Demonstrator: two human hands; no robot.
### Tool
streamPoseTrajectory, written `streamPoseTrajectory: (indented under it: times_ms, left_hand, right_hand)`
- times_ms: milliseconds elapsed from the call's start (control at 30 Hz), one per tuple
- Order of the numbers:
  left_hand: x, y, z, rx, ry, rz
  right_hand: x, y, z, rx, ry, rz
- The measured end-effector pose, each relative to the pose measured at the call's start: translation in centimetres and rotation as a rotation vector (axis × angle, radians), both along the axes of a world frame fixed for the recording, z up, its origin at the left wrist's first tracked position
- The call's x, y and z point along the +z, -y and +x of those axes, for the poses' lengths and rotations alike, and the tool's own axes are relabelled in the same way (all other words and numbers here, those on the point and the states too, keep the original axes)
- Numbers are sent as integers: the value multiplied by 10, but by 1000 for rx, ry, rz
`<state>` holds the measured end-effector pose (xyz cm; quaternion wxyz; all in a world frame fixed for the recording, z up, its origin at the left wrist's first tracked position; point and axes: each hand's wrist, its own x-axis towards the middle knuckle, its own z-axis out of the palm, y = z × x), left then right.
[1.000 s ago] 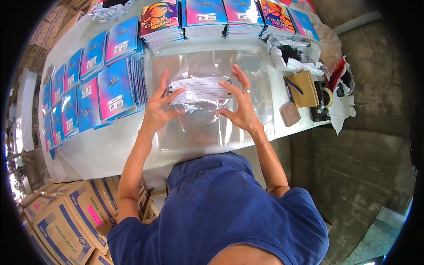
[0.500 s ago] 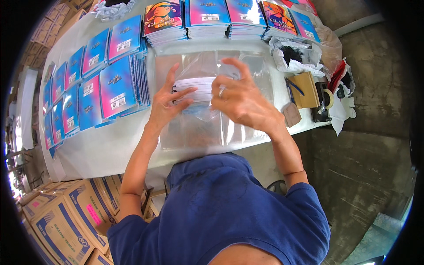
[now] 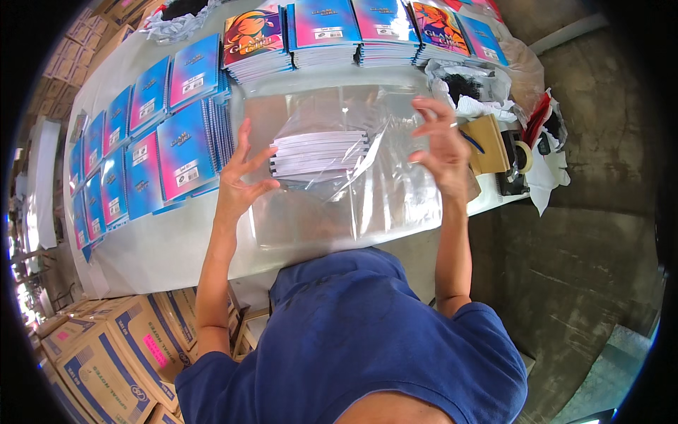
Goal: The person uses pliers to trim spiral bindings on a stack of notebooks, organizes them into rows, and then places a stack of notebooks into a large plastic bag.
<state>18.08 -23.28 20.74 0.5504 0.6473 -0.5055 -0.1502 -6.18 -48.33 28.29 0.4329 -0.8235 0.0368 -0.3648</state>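
Note:
A stack of spiral notebooks (image 3: 320,154) lies inside clear plastic film in the middle of the table, its page edges toward me. The clear film (image 3: 304,219) spreads flat and wrinkled around it. At the stack's left end my left hand (image 3: 244,169) is raised with fingers apart, its fingertips close to the stack; whether they touch it I cannot tell. My right hand (image 3: 443,145) hovers over the right edge of the film, away from the stack, fingers spread and slightly curled, with nothing visible in it.
Blue and pink notebooks (image 3: 187,145) stand in rows at the left. More notebook piles (image 3: 321,35) line the far side. At the right lie a brown pad (image 3: 487,145), a blue pen (image 3: 471,141), a tape roll (image 3: 523,157) and crumpled paper (image 3: 487,106). Cartons (image 3: 106,360) are stacked below left.
My right hand has moved right, away from the notebook stack, and its fingers have spread. My left hand has shifted slightly left. More of the stack now shows.

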Motion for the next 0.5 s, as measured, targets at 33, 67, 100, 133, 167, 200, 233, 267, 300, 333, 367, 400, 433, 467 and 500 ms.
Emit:
streamPoseTrajectory:
  times_ms: [33,67,100,133,167,200,233,267,300,333,367,400,433,467,500]
  left_hand:
    - [-3,3,-2,-30,9,31]
    - [-4,5,-3,-57,20,65]
    - [-5,9,-5,-87,31,96]
    - [-6,10,-6,-93,-19,85]
    - [-7,12,-9,-99,-68,74]
    - [-8,12,-9,-108,-118,62]
    - [-9,12,-8,-103,-114,47]
    - [-10,12,-8,-98,-109,31]
    - [-11,13,-9,-95,-110,16]
    - [-12,13,-9,-77,-58,20]
    - [-12,12,-10,-60,-5,24]
    - [-7,15,-12,-43,48,24]
    - [-2,17,-15,-8,138,23]
    - [4,17,-20,28,228,23]
    - [17,18,-27,65,320,25]
  right_hand:
    - [-23,3,-5,21,-34,56]
    - [-44,-2,-5,56,-119,79]
    - [-62,-13,0,88,-205,101]
    - [-73,-23,6,123,-287,124]
    - [-81,-28,10,118,-250,183]
    - [-85,-33,14,111,-214,243]
    - [-87,-37,17,104,-177,302]
    - [-87,-39,18,82,-177,288]
    - [-85,-40,17,58,-182,273]
    - [-84,-42,17,35,-187,259]
    - [-85,-45,19,6,-171,230]
    - [-85,-47,23,-24,-154,198]
    - [-85,-48,24,-54,-137,165]
    - [-85,-47,24,-68,-130,127]
    - [-84,-47,24,-79,-120,92]
